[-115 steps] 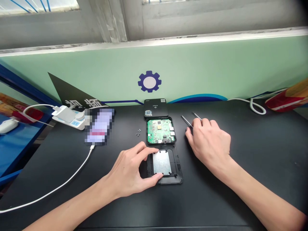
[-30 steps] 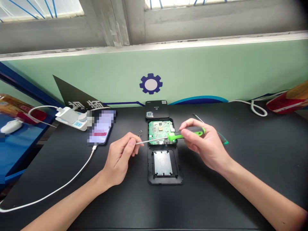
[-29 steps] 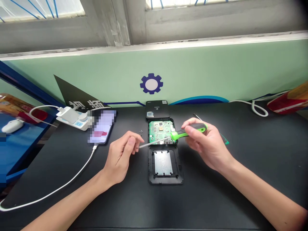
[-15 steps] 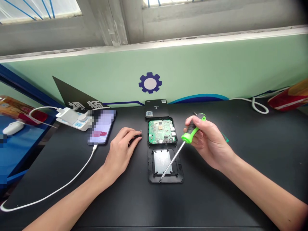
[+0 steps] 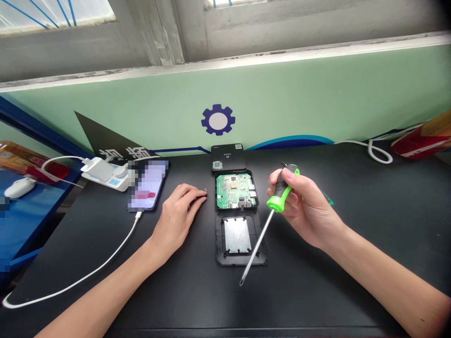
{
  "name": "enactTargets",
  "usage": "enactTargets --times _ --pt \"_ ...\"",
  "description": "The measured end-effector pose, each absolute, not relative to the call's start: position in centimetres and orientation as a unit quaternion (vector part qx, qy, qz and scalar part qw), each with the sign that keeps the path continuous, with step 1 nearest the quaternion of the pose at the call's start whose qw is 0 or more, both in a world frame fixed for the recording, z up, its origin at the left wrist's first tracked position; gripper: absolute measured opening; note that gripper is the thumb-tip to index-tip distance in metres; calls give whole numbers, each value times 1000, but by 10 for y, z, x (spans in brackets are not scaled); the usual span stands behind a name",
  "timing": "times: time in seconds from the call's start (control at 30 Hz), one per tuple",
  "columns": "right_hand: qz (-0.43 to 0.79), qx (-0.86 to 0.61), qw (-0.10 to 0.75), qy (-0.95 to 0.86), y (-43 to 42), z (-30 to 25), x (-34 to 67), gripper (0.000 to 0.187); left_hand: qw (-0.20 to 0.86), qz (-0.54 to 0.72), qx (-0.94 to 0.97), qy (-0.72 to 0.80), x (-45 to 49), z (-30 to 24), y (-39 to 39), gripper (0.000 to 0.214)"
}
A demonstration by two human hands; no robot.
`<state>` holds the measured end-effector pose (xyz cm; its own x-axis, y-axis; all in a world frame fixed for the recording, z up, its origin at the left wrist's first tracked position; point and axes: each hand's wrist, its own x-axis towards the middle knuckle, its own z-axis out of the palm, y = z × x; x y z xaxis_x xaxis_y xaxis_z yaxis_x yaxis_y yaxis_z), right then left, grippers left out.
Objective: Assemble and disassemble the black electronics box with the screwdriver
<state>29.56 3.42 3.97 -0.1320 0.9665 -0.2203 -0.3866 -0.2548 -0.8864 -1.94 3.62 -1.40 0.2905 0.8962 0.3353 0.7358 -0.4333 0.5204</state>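
Observation:
My right hand (image 5: 303,202) is closed around the green-and-black handle of a screwdriver (image 5: 279,199). Its metal shaft slants down and left, with the tip just past the front edge of a black plastic cover (image 5: 259,257) that carries a silver metal plate (image 5: 237,234). Resting on the table, my left hand (image 5: 178,211) has its fingers curled and fingertips close together. A tiny metallic bit shows at those fingertips, too small to name. Right of them lies an open black case with a green circuit board (image 5: 225,190). Behind it is a black lid (image 5: 229,157) with a label.
A phone (image 5: 150,185) on a white cable lies to the left, beside a white power strip (image 5: 105,173) with a charger. Red-and-orange packages stand at the far left (image 5: 31,159) and far right (image 5: 423,138). A small green piece (image 5: 330,199) lies behind my right wrist.
The screwdriver tip has swung from over the black cover's front edge to beyond it, toward me and slightly right. My left hand stays nearly still.

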Motion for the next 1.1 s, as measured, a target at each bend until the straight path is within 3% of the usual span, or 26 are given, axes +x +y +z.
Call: enactTargets --times 0.57,0.67,0.83,0.93,1.1 --pt "652 -439 507 -354 34 40 293 41 132 324 799 489 -18 -13 36 25" --pt "648 -443 509 -354 35 40 293 41 211 397 729 517 -12 -6 31 19" --pt "644 -435 524 -348 36 40 295 39 542 430 531 490 -3 10 24 21" --pt "622 -431 542 -366 36 39 296 35 686 436 389 434 1 15 21 22" --pt "535 -456 574 -420 35 36 295 30 766 450 242 391 8 10 16 18"
